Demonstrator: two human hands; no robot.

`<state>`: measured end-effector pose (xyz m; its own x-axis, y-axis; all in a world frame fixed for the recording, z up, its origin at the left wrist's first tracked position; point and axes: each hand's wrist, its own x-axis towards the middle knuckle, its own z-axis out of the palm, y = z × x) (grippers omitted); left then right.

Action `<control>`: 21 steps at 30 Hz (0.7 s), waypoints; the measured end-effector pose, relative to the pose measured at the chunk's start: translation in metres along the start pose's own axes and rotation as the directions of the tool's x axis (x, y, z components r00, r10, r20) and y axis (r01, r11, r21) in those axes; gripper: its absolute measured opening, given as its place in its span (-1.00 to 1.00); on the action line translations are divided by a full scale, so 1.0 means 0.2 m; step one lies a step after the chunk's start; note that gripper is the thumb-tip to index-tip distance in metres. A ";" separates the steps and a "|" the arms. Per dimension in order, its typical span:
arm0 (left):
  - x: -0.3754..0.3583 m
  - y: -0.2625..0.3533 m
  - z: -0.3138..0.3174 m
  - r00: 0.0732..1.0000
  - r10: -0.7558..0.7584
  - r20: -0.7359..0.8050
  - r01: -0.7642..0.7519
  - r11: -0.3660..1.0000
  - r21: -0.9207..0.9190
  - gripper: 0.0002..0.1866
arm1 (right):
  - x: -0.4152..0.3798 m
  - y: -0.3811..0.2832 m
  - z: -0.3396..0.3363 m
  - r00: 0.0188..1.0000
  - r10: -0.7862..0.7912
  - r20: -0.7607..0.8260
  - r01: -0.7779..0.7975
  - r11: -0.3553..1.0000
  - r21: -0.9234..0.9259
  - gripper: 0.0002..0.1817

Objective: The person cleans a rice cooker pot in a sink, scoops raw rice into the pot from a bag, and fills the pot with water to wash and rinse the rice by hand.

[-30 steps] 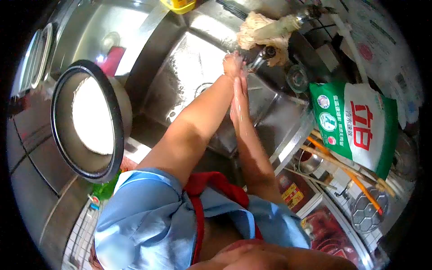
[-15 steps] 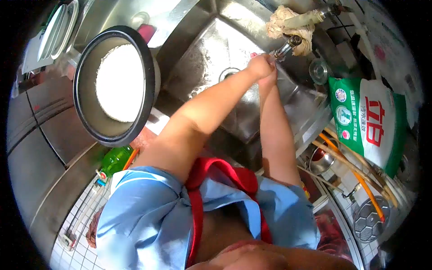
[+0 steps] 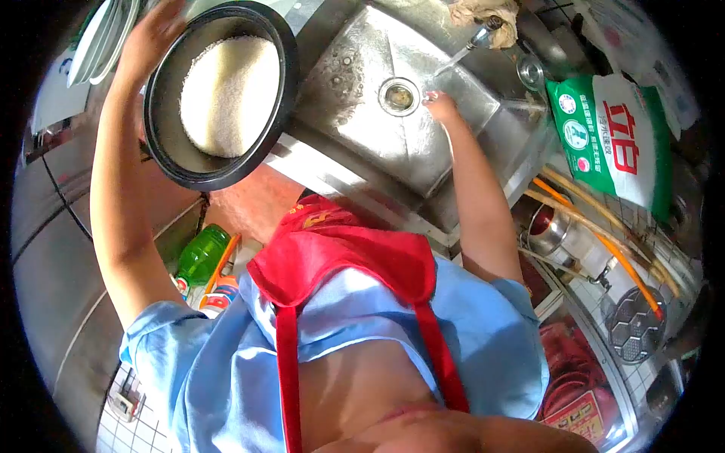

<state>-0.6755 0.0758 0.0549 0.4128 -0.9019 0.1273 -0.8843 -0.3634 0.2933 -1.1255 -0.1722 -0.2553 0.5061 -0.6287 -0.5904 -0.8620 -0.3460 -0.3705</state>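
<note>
While the left hand point(image 3: 160, 24) is raised at the far left side of a wide pot point(image 3: 172, 124), its fingers are blurred near the black rim, and I cannot tell whether they touch it or how far they are closed. The pot stands just left of the sink point(image 3: 411, 162), with a bed of white rice point(image 3: 230, 98) inside, part in sun and part in shade. Over the metal basin, the right hand point(image 3: 442, 107) is just beside the round drain point(image 3: 399, 97), its fingers bent; whether they grip anything small, I cannot tell. A thin stream of water point(image 3: 453, 60) runs from the tap point(image 3: 485, 30) into the basin near those fingers. Behind the tap lies a crumpled tan cloth point(image 3: 491, 10), with a glass jar point(image 3: 530, 72) near it. On the right, a green and white bag point(image 3: 604, 143) lies above several poles. White plates point(image 3: 106, 38) stand at the upper left, and a green bottle point(image 3: 204, 253) is below the pot, near the person's red apron point(image 3: 347, 253).
</note>
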 end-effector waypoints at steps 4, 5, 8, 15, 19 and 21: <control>-0.56 -0.51 0.01 0.875 -0.477 0.086 0.457 0.870 0.185 -0.56 | -0.29 -0.47 -0.15 0.940 -0.318 0.121 0.203 0.810 0.550 -0.52; -0.66 -0.54 0.04 0.823 -0.539 0.176 0.550 0.835 -0.011 -0.55 | -0.39 -0.62 -0.21 0.921 -0.357 0.155 0.188 0.756 0.627 -0.52; -0.75 -0.32 0.05 0.649 -0.597 0.473 0.748 0.387 -0.539 -0.60 | -0.61 -0.96 -0.30 0.833 -0.516 0.202 0.057 0.443 0.895 -0.44; -0.67 -0.11 -0.05 0.769 -0.497 0.403 0.629 0.472 -0.618 -0.61 | -0.88 -1.22 -0.31 0.948 -0.306 0.089 0.049 0.416 0.908 -0.67; -0.51 0.15 -0.05 0.876 -0.394 0.278 0.482 0.723 -0.495 -0.55 | -0.92 -1.00 -0.30 0.972 -0.236 0.005 -0.002 0.013 1.000 -0.73; -0.42 0.31 -0.05 0.829 -0.379 0.411 0.555 0.649 -0.521 -0.57 | -0.94 -0.86 -0.37 0.981 -0.193 0.004 0.002 0.028 1.000 -0.74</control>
<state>-0.7629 0.1311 0.0724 0.5875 -0.7062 -0.3951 -0.2308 -0.6142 0.7546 -1.0747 -0.0459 -0.0266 0.6633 -0.5475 -0.5101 0.0057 0.6854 -0.7282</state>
